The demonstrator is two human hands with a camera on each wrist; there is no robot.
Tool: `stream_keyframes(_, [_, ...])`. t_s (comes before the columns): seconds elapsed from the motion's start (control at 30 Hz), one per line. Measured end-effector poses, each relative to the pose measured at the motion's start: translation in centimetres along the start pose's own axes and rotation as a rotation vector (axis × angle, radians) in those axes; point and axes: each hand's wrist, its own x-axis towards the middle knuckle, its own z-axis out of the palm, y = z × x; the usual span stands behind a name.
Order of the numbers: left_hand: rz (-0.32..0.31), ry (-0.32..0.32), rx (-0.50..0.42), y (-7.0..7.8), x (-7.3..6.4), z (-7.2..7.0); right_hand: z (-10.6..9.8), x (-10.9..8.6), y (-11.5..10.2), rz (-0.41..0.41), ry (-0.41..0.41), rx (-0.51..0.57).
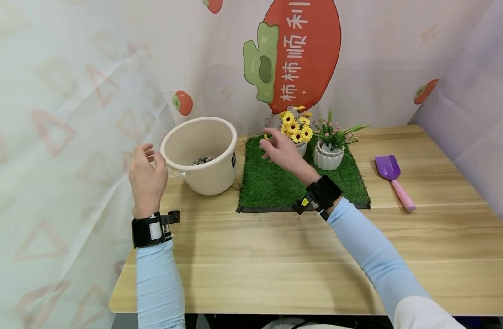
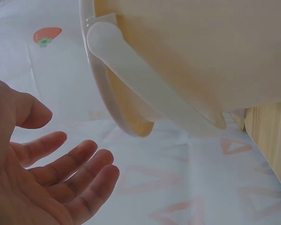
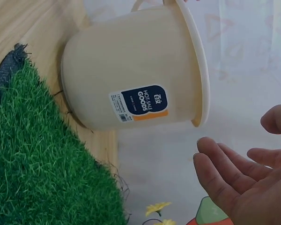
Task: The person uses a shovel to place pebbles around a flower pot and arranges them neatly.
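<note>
Loosely spread, both hands (image 1: 147, 180) (image 1: 285, 153) flank the bucket (image 1: 210, 178); only head view shows its contents (image 1: 202, 161).

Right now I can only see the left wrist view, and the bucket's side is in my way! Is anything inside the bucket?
Observer: Yes, the head view shows small dark and pale pieces, maybe pebbles, inside the bucket.

Operator: Cool! What's next to it, on the side I can't see?

Observer: A green grass mat lies just to its right in the head view.

Operator: Is there anything for digging?

Observer: Yes, a purple shovel with a pink handle lies on the table, to the right of the mat.
</note>
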Motion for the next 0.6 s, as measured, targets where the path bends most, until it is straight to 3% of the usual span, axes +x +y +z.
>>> stream_keyframes(0.47, [-0.023, -0.003, -0.001, -0.5, 0.5, -0.1, 1.5, 1.8, -0.3, 0.041, 0.009, 0.002])
stream_keyframes(0.6, [-0.026, -0.011, 0.001, -0.4, 0.5, -0.3, 2.2, 4.8, 3.9, 0.023, 0.005, -0.007])
